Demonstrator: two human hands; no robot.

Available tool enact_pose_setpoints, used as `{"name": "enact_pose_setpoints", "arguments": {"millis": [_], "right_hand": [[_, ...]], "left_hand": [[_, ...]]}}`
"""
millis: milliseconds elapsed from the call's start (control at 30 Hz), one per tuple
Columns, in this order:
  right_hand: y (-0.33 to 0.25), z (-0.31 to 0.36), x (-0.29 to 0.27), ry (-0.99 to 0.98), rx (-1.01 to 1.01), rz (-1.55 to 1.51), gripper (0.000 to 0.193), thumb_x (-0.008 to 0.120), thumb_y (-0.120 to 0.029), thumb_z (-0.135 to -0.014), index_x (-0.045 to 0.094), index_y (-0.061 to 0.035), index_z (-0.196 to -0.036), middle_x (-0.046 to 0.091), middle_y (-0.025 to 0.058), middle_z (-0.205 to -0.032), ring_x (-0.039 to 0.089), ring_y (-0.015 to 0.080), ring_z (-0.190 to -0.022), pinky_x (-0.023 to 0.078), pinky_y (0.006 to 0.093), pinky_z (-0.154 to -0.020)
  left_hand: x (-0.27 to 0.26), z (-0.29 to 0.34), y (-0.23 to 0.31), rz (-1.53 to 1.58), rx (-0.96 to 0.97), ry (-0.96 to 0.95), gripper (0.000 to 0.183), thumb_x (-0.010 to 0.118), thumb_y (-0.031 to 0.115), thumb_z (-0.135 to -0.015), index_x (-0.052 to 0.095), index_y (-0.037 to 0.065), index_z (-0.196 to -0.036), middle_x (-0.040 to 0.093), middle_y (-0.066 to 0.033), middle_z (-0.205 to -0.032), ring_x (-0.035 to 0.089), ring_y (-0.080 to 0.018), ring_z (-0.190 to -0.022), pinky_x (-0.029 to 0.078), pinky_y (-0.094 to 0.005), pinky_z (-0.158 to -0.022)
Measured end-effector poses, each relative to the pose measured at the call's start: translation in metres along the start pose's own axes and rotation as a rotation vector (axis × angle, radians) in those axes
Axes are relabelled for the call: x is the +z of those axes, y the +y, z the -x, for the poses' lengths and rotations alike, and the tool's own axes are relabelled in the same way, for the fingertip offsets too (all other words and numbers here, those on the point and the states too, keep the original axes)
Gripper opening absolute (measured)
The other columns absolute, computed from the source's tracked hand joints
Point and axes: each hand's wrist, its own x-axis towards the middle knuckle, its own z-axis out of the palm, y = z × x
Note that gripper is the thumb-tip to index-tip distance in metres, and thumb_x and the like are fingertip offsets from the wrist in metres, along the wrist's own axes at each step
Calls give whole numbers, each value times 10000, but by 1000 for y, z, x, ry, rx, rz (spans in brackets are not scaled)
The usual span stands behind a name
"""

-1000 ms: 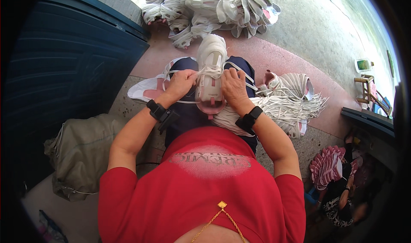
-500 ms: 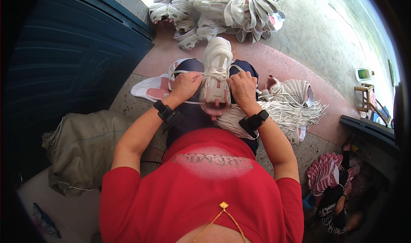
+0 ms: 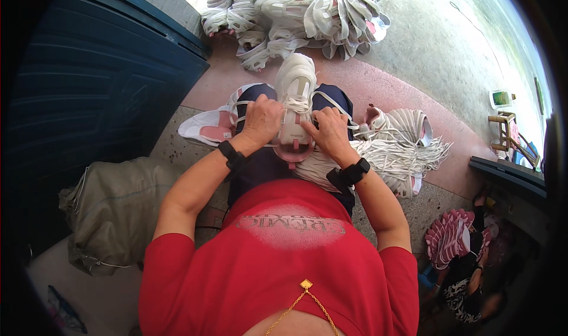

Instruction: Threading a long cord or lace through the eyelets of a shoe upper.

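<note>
White shoe point(image 3: 294, 121) between knees point(image 3: 336, 98), toe toward 12 o'clock. Left hand point(image 3: 262, 121): fingers curled, shoe adjacent at 3 o'clock; cannot tell whether lace point(image 3: 296, 104) held. Right hand point(image 3: 331, 130): fingers bent, thumb at shoe's edge, shoe at 10 o'clock; grip likewise unclear. Shoe pile point(image 3: 290, 10) beyond toe, 12 o'clock. Blue door point(image 3: 106, 81) well left, 9–10. Room widest toward 2, across pink floor strip point(image 3: 378, 84).
</note>
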Motion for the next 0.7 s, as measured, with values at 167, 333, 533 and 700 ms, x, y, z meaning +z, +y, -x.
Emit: {"name": "enact_pose_setpoints", "arguments": {"millis": [167,333,533,700], "right_hand": [[11,2,9,19,12,-150,200,658,-252,-862,713,-69,-920,655,109,-900,586,307,-927,411,459,-805],[24,1,19,116,-37,-264,187,654,-160,-846,709,-43,-981,671,127,-879,616,335,-878,474,453,-790],[19,1,10,47,173,-540,107,656,-94,-814,614,-32,-890,641,167,-845,611,364,-809,479,457,-727],[20,3,9,94,-91,-289,127,654,-102,-787,603,-50,-891,628,144,-848,603,348,-839,471,449,-736]], "left_hand": [[-2,-3,1,-17,-112,64,170,674,243,-859,716,80,-888,681,-83,-843,587,-291,-875,444,-440,-741],[-19,7,30,-129,-14,123,212,702,244,-827,728,92,-972,674,-59,-928,571,-279,-934,444,-435,-762],[-11,5,21,13,-22,58,212,719,234,-782,701,122,-960,634,-36,-983,548,-266,-962,418,-432,-763],[-22,-19,44,-116,168,46,152,711,230,-762,675,111,-848,637,-62,-877,562,-283,-940,439,-437,-738]]}}
